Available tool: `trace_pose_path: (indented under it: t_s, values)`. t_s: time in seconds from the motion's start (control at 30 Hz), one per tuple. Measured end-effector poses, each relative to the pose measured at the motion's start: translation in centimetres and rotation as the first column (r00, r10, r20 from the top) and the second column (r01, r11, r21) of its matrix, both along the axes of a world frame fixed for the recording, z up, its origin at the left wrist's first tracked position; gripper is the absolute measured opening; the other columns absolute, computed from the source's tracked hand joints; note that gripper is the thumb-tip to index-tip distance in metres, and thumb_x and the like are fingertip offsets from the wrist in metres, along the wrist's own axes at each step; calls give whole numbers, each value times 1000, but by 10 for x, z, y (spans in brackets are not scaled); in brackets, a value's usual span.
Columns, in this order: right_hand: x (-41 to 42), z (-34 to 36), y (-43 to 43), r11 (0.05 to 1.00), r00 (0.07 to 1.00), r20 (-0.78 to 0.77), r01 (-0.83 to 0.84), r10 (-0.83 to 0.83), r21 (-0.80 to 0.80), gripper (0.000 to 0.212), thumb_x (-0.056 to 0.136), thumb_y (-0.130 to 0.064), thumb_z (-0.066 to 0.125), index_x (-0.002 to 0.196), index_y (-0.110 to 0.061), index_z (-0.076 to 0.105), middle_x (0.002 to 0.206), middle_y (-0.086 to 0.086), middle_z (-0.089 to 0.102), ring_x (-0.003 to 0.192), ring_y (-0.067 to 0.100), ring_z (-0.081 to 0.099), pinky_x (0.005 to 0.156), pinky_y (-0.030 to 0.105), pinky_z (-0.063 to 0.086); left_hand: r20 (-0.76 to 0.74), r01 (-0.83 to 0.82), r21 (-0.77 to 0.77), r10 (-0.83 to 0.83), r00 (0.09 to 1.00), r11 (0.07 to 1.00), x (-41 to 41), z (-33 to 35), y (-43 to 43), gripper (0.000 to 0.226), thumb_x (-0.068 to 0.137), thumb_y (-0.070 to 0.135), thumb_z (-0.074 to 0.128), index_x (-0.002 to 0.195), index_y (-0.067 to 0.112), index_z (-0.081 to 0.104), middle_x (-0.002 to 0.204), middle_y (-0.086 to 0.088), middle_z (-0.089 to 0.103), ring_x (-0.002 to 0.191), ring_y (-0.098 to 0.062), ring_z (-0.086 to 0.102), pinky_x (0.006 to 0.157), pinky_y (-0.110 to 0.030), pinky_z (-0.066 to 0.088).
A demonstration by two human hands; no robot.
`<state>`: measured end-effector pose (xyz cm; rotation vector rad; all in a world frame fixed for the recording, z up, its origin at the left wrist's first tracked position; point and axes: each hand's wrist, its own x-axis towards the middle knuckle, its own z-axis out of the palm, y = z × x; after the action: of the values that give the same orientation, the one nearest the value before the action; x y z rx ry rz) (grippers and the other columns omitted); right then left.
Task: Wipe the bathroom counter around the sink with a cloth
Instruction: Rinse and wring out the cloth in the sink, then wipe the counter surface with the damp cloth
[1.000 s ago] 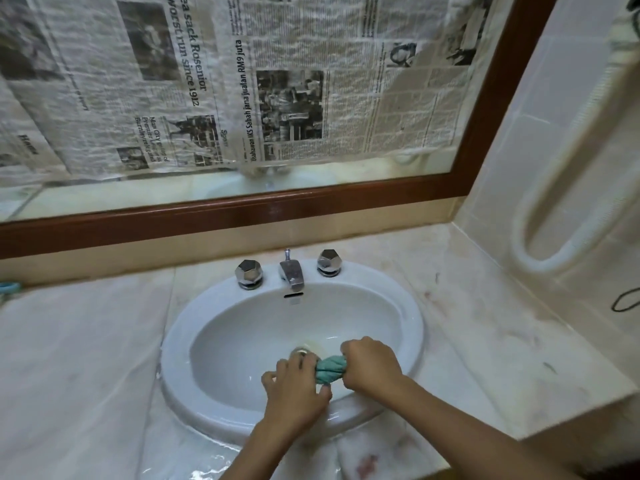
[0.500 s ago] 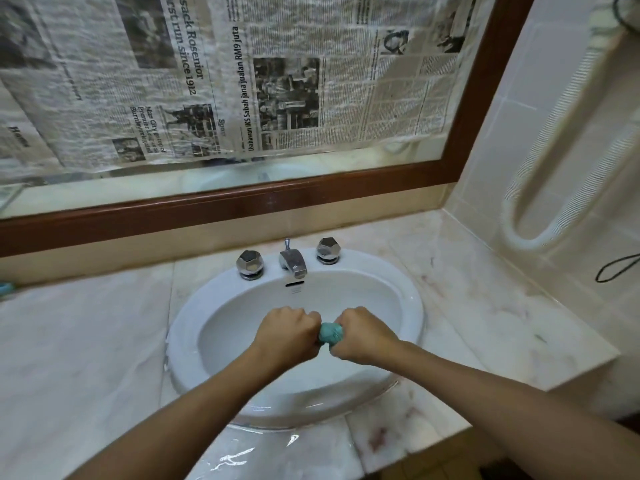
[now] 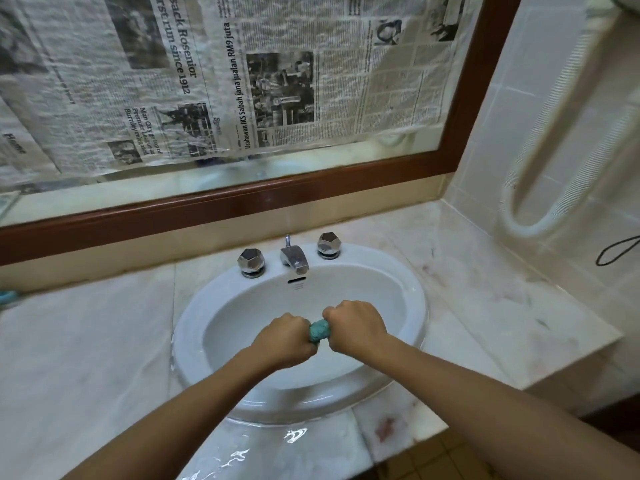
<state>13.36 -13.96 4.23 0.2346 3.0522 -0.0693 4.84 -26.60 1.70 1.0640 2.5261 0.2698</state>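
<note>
- The left hand (image 3: 287, 336) and the right hand (image 3: 356, 329) are raised together over the bowl of the sink (image 3: 414, 306). Each is fisted, knuckles up, tight round one end of the teal cloth (image 3: 319, 330).
- Only a short, rope-like knot of the cloth shows between the two fists. It hangs in the air above the basin and touches neither the porcelain nor the tabletop (image 3: 86, 358).
- This looks to me like the wringing step: the water is being twisted out over the bowl so the cloth is damp rather than dripping when it meets the marble.
- The wiping itself seems unfinished. A puddle (image 3: 263, 452) glints on the front strip of the tabletop just below the sink rim, and reddish smears (image 3: 433, 271) mark the marble to the right of the basin.
- For the next move, I'd expect one hand to let go and the cloth to be shaken open, then pressed flat on the tabletop.
- From there it would need to follow the curve of the rim, taking up the front puddle and the stained right side.
- The narrow strip behind the faucet (image 3: 294, 259) and its two knobs would call for a folded edge.
</note>
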Motion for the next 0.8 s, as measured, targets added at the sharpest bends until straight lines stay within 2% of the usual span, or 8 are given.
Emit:
trace_pose_path:
  t_s: [0.13, 0.23, 0.3, 0.4, 0.53, 0.63, 0.73, 0.8]
  values:
    - [23, -16, -3, 903, 941, 37, 335, -338, -269, 10, 76, -21, 63, 79, -18, 54, 76, 2, 55, 73, 26, 57, 57, 28, 36, -154, 56, 52, -48, 987, 997, 12, -22, -15, 50, 82, 45, 57, 127, 34, 41, 127, 3, 46, 109, -22, 49, 85, -34, 40]
    - [50, -28, -1, 821, 879, 53, 463, -474, -334, 22, 80, -35, 66, 93, -20, 57, 93, 0, 61, 88, 24, 62, 64, 28, 41, 71, -191, 298, 178, 981, 935, 33, -37, -15, 73, 84, 37, 64, 144, 35, 24, 143, 3, 26, 126, -21, 37, 102, -36, 34]
    - [67, -32, -5, 792, 855, 35, 494, -518, -359, 36, 83, -44, 65, 109, -21, 56, 108, -2, 57, 96, 22, 61, 73, 30, 45, 380, -467, 464, 307, 873, 752, 50, -39, -7, 59, 87, 34, 65, 139, 27, 39, 138, 1, 41, 114, -16, 49, 97, -32, 39]
    - [89, -37, -13, 780, 847, -14, 482, -531, -400, 41, 89, -52, 57, 118, -25, 47, 113, -4, 46, 97, 19, 58, 75, 31, 46, 802, -700, 338, 197, 564, 629, 75, -33, 20, 45, 81, 57, 64, 112, 25, 65, 109, 6, 69, 96, -14, 67, 86, -34, 52]
    - [108, -39, 3, 677, 839, -21, 424, -544, -601, 33, 90, -46, 58, 113, -27, 46, 106, -10, 41, 91, 12, 56, 70, 23, 42, 929, -838, 280, 87, 359, 468, 95, -27, 62, 31, 89, 40, 65, 97, 11, 72, 92, -9, 75, 83, -23, 71, 68, -33, 52]
    - [123, -37, 43, 382, 765, 48, 373, -642, -845, 12, 91, -26, 62, 102, -21, 61, 93, -7, 60, 80, 7, 57, 65, 16, 41, 955, -876, 268, 8, 296, 401, 108, -24, 92, 31, 87, 33, 66, 94, 4, 71, 84, -14, 67, 77, -24, 59, 65, -31, 45]
    - [147, -37, 92, -78, 679, 224, 240, -699, -968, 14, 94, -8, 57, 85, -1, 66, 73, 9, 64, 65, 19, 57, 56, 24, 43, 972, -876, 233, -83, 219, 422, 127, -22, 128, 34, 90, 30, 59, 105, 2, 69, 92, -15, 70, 85, -25, 63, 79, -38, 48]
    - [164, -38, 122, -372, 647, 380, 157, -661, -915, 13, 90, -2, 56, 90, 8, 64, 75, 20, 67, 64, 23, 62, 55, 24, 48, 971, -864, 239, -95, 220, 443, 141, -22, 154, 33, 92, 26, 56, 109, 0, 67, 101, -18, 72, 93, -31, 66, 89, -43, 47]
